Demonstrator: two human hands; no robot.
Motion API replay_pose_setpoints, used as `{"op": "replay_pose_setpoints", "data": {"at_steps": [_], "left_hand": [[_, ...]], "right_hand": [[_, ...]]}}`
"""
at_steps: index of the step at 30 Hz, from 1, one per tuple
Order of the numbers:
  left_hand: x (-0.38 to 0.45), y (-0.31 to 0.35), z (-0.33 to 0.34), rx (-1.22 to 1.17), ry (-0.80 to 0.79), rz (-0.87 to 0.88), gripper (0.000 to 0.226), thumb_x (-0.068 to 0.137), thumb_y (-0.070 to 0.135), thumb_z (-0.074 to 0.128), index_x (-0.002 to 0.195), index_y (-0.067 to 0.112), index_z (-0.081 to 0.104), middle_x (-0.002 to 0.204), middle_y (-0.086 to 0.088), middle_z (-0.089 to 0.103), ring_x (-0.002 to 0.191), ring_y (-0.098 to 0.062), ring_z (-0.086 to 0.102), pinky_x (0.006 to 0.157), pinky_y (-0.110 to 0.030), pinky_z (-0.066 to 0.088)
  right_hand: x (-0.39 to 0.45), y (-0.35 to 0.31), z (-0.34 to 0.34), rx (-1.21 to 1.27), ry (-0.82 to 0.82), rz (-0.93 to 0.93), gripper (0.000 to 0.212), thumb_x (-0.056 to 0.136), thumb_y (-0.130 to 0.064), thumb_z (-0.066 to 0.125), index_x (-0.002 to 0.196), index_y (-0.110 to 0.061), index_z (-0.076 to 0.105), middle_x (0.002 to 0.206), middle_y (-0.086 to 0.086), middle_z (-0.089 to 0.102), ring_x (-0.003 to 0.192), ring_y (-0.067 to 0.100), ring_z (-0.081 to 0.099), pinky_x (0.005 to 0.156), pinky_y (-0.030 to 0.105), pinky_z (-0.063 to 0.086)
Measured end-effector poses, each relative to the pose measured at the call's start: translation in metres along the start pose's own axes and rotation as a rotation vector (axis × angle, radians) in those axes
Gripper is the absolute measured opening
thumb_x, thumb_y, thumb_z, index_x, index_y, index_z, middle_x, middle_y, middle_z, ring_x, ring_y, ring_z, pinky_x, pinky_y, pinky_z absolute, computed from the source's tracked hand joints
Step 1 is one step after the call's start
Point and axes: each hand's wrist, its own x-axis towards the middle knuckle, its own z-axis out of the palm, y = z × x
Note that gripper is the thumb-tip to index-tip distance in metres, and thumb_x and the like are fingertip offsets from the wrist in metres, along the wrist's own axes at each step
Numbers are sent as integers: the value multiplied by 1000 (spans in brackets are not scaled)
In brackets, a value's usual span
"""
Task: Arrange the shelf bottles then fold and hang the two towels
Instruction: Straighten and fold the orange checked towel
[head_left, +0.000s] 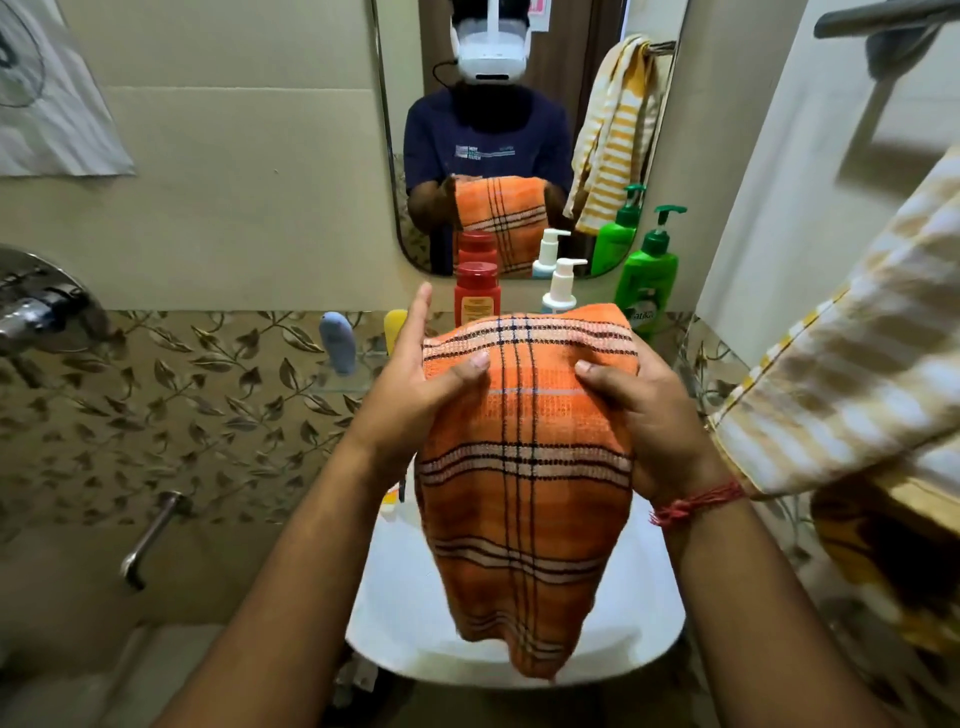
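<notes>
An orange plaid towel (524, 467), folded over, hangs in front of me above the white sink (405, 613). My left hand (415, 374) holds its upper left edge with the thumb on top. My right hand (649, 421) grips the upper right side. Behind the towel stand a red bottle (476, 293), a white pump bottle (561, 291) and a green pump bottle (647, 275) along the shelf under the mirror. A blue bottle (337, 343) and a yellow one (395, 327) sit lower on a glass shelf (343, 384). A yellow-striped towel (852, 379) hangs at the right.
The mirror (519, 130) fills the wall ahead and reflects me and the towels. A metal towel bar (883, 21) sits at the top right. A chrome tap fitting (36, 306) and a spout (150, 535) stick out from the tiled wall on the left.
</notes>
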Motion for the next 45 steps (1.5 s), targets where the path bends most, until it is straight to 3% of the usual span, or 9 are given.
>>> {"op": "replay_pose_setpoints", "data": {"at_steps": [6, 9, 13, 21, 27, 32, 36, 41, 45], "left_hand": [[-6, -11, 0, -146, -131, -62, 123, 60, 29, 95, 157, 39, 20, 140, -14, 59, 122, -29, 65, 93, -40, 56], [-1, -9, 8, -142, 22, 54, 101, 74, 9, 81, 155, 37, 28, 135, -20, 59, 115, -29, 67, 93, -42, 56], [1, -8, 16, -151, 35, 94, 89, 80, 7, 75, 151, 42, 35, 140, -21, 51, 117, -33, 65, 94, -46, 56], [-4, -9, 11, 11, -123, -36, 103, 79, 24, 81, 158, 34, 17, 140, 0, 60, 125, -14, 63, 106, -38, 49], [-6, -1, 24, 11, 45, 100, 88, 82, 12, 77, 153, 34, 29, 135, -8, 60, 118, -19, 66, 96, -36, 57], [-5, 3, 26, 63, 164, 84, 88, 83, 25, 79, 153, 42, 29, 129, -4, 59, 113, -17, 67, 88, -37, 61], [3, 9, 16, 122, 146, -9, 106, 62, 55, 89, 149, 52, 28, 135, -6, 60, 121, -22, 64, 101, -51, 53], [7, 17, -7, 127, -162, -138, 105, 77, 7, 81, 156, 42, 20, 123, -4, 73, 115, -20, 69, 94, -37, 57], [7, 24, -2, 198, -37, -114, 84, 84, -4, 73, 150, 31, 37, 114, -4, 76, 102, -14, 73, 80, -26, 60]], "right_hand": [[8, -3, -1, 129, 92, 112, 38, 93, -4, 57, 131, -3, 55, 113, 20, 69, 93, 30, 72, 75, 38, 61], [6, -6, -7, 154, -45, 119, 63, 87, -9, 66, 145, -7, 42, 121, 17, 66, 97, 28, 72, 75, 37, 61], [6, -2, -9, -123, -81, 91, 95, 73, -10, 74, 153, -30, 28, 131, 12, 56, 109, 27, 69, 79, 37, 60], [5, 3, 0, -125, -48, -68, 81, 87, 10, 59, 153, -28, 31, 130, 8, 59, 119, 31, 63, 100, 52, 51], [8, 0, -2, -211, -73, -60, 93, 78, -13, 72, 154, -36, 25, 137, 9, 55, 121, 25, 63, 100, 49, 52], [2, 3, -10, -275, -187, 31, 100, 74, -9, 82, 150, -45, 29, 133, 9, 59, 116, 24, 67, 93, 46, 57], [3, 3, -5, -254, -54, -88, 81, 76, -5, 79, 142, -34, 45, 122, 14, 65, 110, 29, 68, 95, 53, 55], [-1, -1, -1, -411, 107, -274, 57, 86, -9, 75, 132, -31, 50, 105, -2, 68, 93, 8, 70, 82, 34, 61], [-1, -2, -5, -613, 170, -345, 52, 87, -24, 74, 132, -30, 49, 115, -11, 60, 99, 0, 62, 86, 27, 55]]}}
